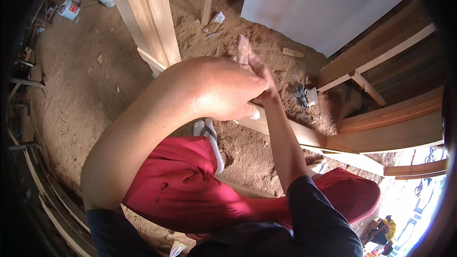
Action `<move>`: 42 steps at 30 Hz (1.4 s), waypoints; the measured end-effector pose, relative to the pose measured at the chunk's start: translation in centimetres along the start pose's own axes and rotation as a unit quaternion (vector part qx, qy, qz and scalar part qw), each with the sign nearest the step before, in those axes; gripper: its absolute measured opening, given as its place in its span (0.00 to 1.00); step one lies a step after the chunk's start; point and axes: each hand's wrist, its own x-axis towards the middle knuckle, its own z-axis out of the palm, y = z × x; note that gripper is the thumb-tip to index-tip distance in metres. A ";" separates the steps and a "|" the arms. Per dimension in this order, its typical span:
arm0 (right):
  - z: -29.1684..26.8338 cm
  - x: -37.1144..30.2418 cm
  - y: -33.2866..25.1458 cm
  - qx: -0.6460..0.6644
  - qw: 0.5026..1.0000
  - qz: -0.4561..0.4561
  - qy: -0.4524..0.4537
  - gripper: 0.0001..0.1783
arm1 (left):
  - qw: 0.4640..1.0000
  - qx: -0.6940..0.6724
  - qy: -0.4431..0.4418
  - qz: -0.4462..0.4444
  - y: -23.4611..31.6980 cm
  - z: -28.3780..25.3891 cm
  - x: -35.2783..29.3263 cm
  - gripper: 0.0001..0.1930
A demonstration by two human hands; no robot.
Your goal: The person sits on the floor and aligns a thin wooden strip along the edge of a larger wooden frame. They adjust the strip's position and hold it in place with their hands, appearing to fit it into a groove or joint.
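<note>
My left arm reaches across from the lower left, and my left hand (234, 94) is bent inward with its fingers curled. Its thumb side lies at the edge of a pale wooden board (302, 134), and whatever it holds is hidden. Close against it, on the far side, is my right hand (263, 74), smeared by motion and partly covered by the left. Something pale and blurred (243, 50) stands up at the right hand's far end; I cannot make out whether it is fingers or a held piece.
An upright wooden post (150, 16) stands beyond my left arm. A grey panel (319, 7) leans at the far right, near wooden framing (395, 116). White buckets (70, 8) sit far left. Scraps lie on the dirt floor (78, 90). Another person (383, 232) is at lower right.
</note>
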 end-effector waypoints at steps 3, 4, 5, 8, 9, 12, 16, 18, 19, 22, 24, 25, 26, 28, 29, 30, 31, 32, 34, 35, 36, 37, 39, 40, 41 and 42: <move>-10.0 -1.8 5.4 -0.442 0.892 -0.094 0.002 0.20 | 0.999 -0.003 0.022 0.029 0.8 -0.3 1.3 0.29; -9.3 -1.4 6.0 -0.519 0.844 -0.132 -0.017 0.21 | 0.999 -0.015 0.027 0.013 0.5 -0.2 1.1 0.30; -9.2 -1.3 5.8 -0.486 0.864 -0.130 -0.003 0.21 | 1.000 -0.018 0.017 0.005 0.5 -0.2 1.0 0.30; -5.7 -2.0 3.6 -0.325 0.942 -0.064 0.056 0.21 | 1.000 -0.023 0.000 -0.008 0.3 0.4 0.5 0.31; -1.0 -2.2 1.7 -0.225 0.971 -0.012 0.085 0.22 | 1.000 -0.018 0.006 -0.013 -0.2 0.5 -0.4 0.32; -0.4 -1.4 0.8 -0.050 0.997 -0.040 0.038 0.22 | 0.999 -0.022 0.020 -0.012 -0.5 0.5 -0.1 0.32; -7.1 -3.0 8.5 -0.395 0.916 -0.031 0.067 0.21 | 0.999 -0.012 0.027 0.018 0.3 -0.5 1.6 0.33; -8.7 -3.0 9.9 -0.540 0.830 -0.101 0.094 0.19 | 0.998 -0.026 0.040 0.043 -0.1 0.2 1.7 0.33; -8.2 -2.4 9.1 -0.518 0.840 -0.124 0.104 0.19 | 0.997 -0.035 0.050 0.046 -0.4 0.4 1.5 0.33; -1.5 -1.7 3.3 -0.311 0.937 -0.127 0.093 0.14 | 0.999 -0.025 0.019 0.006 -0.2 0.3 0.1 0.33; 0.4 -2.2 -0.7 -0.110 0.983 -0.106 0.106 0.14 | 0.999 -0.027 0.014 0.012 0.1 -0.2 0.4 0.32; 1.3 -2.1 -2.0 -0.042 0.991 -0.105 0.070 0.15 | 1.000 -0.023 0.016 -0.002 -0.1 -0.2 0.4 0.32; 1.9 -1.8 -2.6 0.028 0.994 -0.102 0.032 0.16 | 0.999 -0.019 0.017 -0.019 -0.2 -0.1 0.4 0.31; 0.6 -2.4 -0.3 0.009 0.996 -0.073 0.047 0.22 | 0.998 -0.039 0.047 0.010 -0.4 -0.2 0.5 0.30; -2.2 -2.6 2.2 -0.128 0.988 -0.047 0.072 0.21 | 0.996 -0.048 0.063 0.033 -0.2 -0.5 0.8 0.29; -5.7 -3.5 5.1 -0.422 0.902 -0.006 0.091 0.20 | 0.996 -0.046 0.062 0.033 0.0 -0.8 1.4 0.28; -8.0 -4.6 7.7 -0.713 0.694 0.055 0.082 0.20 | 0.997 -0.046 0.056 0.027 0.1 -0.8 1.7 0.28; -7.3 -5.1 8.9 -0.792 0.599 0.096 0.068 0.19 | 0.998 -0.046 0.047 0.006 -0.3 -0.6 1.3 0.27; -6.9 -5.4 8.9 -0.739 0.657 0.104 0.108 0.17 | 0.999 -0.029 0.041 -0.006 -0.7 -0.5 0.0 0.26; -8.3 -6.2 8.7 -0.714 0.677 0.116 0.135 0.16 | 0.999 -0.025 0.041 -0.001 -0.4 -0.4 -0.2 0.26; -9.8 -6.1 8.3 -0.661 0.737 0.094 0.104 0.16 | 0.999 -0.023 0.038 0.003 -0.3 -0.3 -0.3 0.25; -12.8 -5.7 7.5 -0.608 0.786 0.070 0.086 0.16 | 0.999 -0.020 0.041 0.021 0.1 -0.6 0.2 0.24; -14.2 -4.6 6.0 -0.467 0.881 0.039 0.064 0.16 | 0.999 -0.022 0.043 0.024 0.3 -0.7 0.4 0.22; -12.0 -3.5 5.9 -0.381 0.922 0.034 0.066 0.17 | 0.999 -0.029 0.038 0.006 -0.2 -0.2 0.3 0.20; -9.5 -2.6 5.3 -0.305 0.949 0.026 0.069 0.17 | 0.999 -0.035 0.035 -0.012 -0.4 -0.1 0.0 0.18; -7.0 -2.0 4.6 -0.247 0.966 0.012 0.075 0.17 | 0.998 -0.020 0.055 -0.002 -0.6 0.1 -0.2 0.16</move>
